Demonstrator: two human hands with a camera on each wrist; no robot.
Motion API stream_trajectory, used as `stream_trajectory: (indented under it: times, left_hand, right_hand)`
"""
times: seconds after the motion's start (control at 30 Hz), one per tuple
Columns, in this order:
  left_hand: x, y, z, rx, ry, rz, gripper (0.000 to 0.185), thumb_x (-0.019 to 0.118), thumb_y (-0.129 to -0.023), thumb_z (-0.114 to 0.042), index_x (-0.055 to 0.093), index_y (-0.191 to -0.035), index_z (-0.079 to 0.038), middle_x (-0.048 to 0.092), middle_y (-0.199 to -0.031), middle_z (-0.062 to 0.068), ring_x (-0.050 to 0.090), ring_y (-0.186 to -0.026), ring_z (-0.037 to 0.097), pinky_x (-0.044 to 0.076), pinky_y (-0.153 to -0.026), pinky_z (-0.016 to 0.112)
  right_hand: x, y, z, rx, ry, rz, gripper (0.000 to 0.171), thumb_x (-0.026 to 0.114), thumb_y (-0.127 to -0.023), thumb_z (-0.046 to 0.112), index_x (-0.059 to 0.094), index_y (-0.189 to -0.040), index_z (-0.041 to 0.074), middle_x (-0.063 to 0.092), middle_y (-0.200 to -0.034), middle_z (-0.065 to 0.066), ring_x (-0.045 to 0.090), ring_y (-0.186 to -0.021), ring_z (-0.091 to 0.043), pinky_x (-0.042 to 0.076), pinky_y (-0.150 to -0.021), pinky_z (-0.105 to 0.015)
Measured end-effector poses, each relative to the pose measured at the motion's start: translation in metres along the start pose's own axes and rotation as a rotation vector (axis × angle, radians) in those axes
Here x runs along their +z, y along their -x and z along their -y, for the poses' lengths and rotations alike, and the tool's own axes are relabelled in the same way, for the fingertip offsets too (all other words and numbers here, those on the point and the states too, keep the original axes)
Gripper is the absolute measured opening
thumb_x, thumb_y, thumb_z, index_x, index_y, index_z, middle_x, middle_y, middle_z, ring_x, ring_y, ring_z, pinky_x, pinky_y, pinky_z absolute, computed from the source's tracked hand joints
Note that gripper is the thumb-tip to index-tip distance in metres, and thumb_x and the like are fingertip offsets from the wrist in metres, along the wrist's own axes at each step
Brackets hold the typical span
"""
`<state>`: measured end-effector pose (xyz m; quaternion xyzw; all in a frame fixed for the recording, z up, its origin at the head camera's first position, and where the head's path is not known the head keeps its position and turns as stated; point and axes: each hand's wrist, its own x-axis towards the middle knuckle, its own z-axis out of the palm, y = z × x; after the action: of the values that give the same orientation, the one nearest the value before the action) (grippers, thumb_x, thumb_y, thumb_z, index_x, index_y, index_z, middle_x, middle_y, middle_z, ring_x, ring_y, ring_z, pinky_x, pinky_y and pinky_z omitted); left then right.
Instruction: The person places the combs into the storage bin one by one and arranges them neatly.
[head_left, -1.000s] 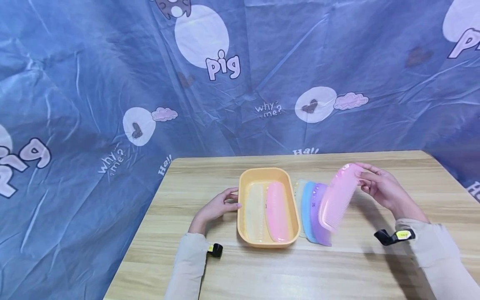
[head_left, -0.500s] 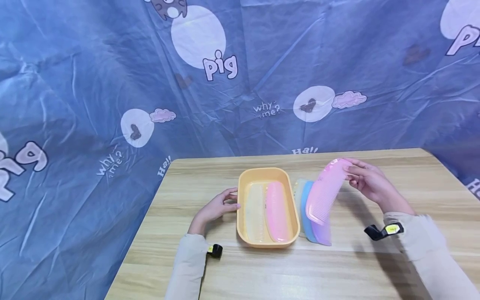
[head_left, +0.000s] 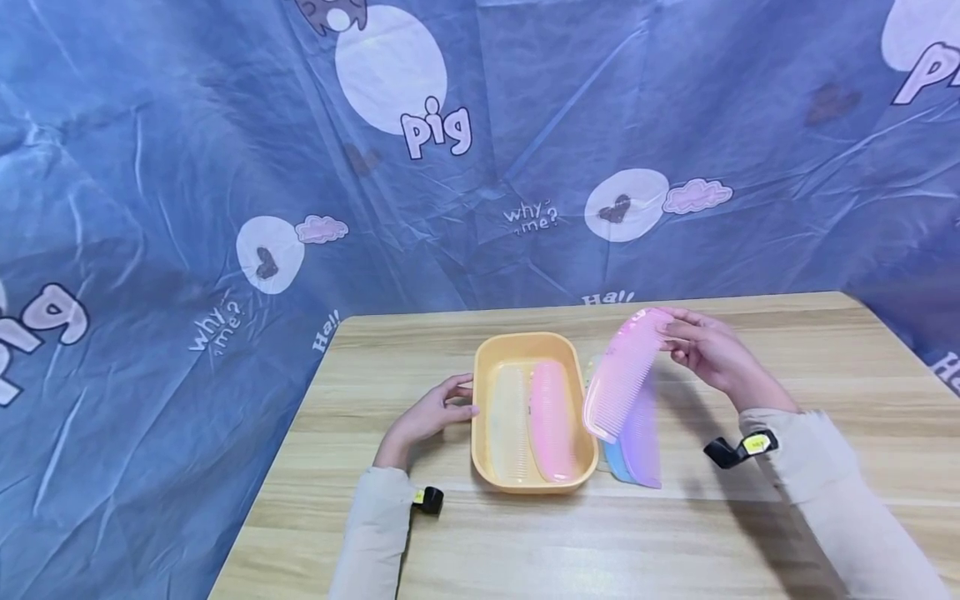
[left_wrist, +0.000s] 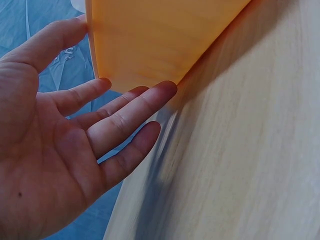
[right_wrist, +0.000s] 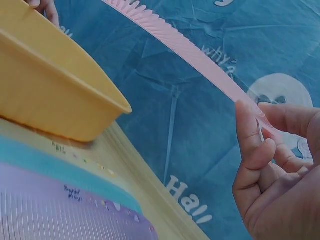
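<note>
While my right hand [head_left: 708, 354] pinches the pink comb [head_left: 621, 377] over the yellow tray [head_left: 525, 343], at 3 o'clock, my flat left hand [head_left: 435, 410] steadies it; lowering inside seems next.

Blue comb [head_left: 613, 457] mostly hidden under purple comb [head_left: 642, 442], held pink comb [head_left: 624, 373] motion-blurred

"pig", "why me?", "Ha!!" on backdrop [head_left: 150, 125]
</note>
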<state>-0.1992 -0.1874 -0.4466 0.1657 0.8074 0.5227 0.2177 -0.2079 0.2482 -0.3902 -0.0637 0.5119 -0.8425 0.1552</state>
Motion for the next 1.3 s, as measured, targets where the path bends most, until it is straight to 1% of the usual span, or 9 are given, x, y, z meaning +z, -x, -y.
stream_trajectory:
  times: [0.27,0.53,0.7,0.83,0.9,1.07,1.13,1.3]
  left_hand:
    - [-0.001,-0.001,0.002,0.001,0.014,0.009,0.064,0.063,-0.094,-0.022,0.033,-0.149,-0.01,0.05,-0.138,0.022,0.054,-0.122,0.035,0.042,-0.106,0.047]
    - [-0.002,-0.001,0.002,0.013,0.012,0.007,0.065,0.065,-0.093,-0.022,0.034,-0.148,-0.008,0.051,-0.136,0.022,0.056,-0.12,0.032,0.043,-0.105,0.045]
    - [-0.002,-0.002,0.004,0.01,0.025,0.018,0.065,0.064,-0.093,-0.022,0.033,-0.149,-0.009,0.051,-0.137,0.021,0.056,-0.12,0.032,0.043,-0.105,0.044]
    - [-0.001,-0.001,0.004,0.014,0.024,0.024,0.065,0.064,-0.093,-0.021,0.032,-0.149,-0.008,0.051,-0.136,0.022,0.056,-0.12,0.032,0.044,-0.104,0.044]
    - [-0.001,0.0,0.004,0.011,0.022,0.021,0.065,0.064,-0.093,-0.021,0.033,-0.149,-0.009,0.051,-0.136,0.022,0.056,-0.12,0.032,0.043,-0.105,0.044]
    - [-0.002,0.0,0.002,0.003,0.018,0.021,0.065,0.063,-0.094,-0.02,0.032,-0.149,-0.009,0.051,-0.137,0.022,0.056,-0.12,0.033,0.043,-0.105,0.045]
    - [-0.002,0.0,0.002,0.001,0.018,0.024,0.064,0.063,-0.094,-0.02,0.032,-0.149,-0.009,0.051,-0.137,0.022,0.056,-0.121,0.033,0.043,-0.105,0.045]
    - [-0.002,-0.001,0.004,-0.003,0.024,0.02,0.065,0.065,-0.093,-0.021,0.033,-0.149,-0.01,0.052,-0.136,0.021,0.056,-0.12,0.032,0.044,-0.104,0.044]
  right_hand:
    - [0.021,-0.013,-0.003,0.046,0.076,-0.032,0.029,0.047,-0.097,-0.004,0.064,-0.105,0.019,0.071,-0.081,0.002,0.068,-0.07,-0.007,0.046,-0.054,-0.014]
    - [0.047,-0.026,-0.011,0.086,0.113,-0.044,0.028,0.049,-0.096,-0.004,0.06,-0.106,0.019,0.071,-0.08,0.003,0.067,-0.069,-0.005,0.045,-0.053,-0.014]
    - [0.062,-0.036,-0.018,0.113,0.167,-0.048,0.026,0.049,-0.097,-0.002,0.051,-0.116,0.014,0.069,-0.079,0.005,0.065,-0.067,-0.004,0.043,-0.052,-0.013]
    - [0.071,-0.044,-0.024,0.127,0.241,-0.052,0.031,0.05,-0.096,-0.001,0.045,-0.125,0.009,0.068,-0.077,0.007,0.064,-0.067,-0.003,0.043,-0.053,-0.013]
    - [0.076,-0.048,-0.027,0.137,0.284,-0.05,0.032,0.051,-0.096,0.0,0.045,-0.126,0.008,0.069,-0.076,0.008,0.064,-0.068,-0.003,0.044,-0.053,-0.013]
    - [0.086,-0.057,-0.034,0.169,0.378,-0.039,0.028,0.053,-0.095,0.002,0.048,-0.122,0.005,0.069,-0.075,0.009,0.065,-0.068,-0.003,0.044,-0.055,-0.014]
    - [0.09,-0.06,-0.038,0.18,0.405,-0.04,0.03,0.054,-0.094,0.002,0.048,-0.123,0.003,0.068,-0.073,0.01,0.064,-0.067,-0.002,0.044,-0.055,-0.014]
    - [0.099,-0.068,-0.046,0.21,0.461,-0.03,0.042,0.056,-0.093,0.003,0.044,-0.132,-0.005,0.068,-0.072,0.01,0.065,-0.065,-0.002,0.043,-0.053,-0.014]
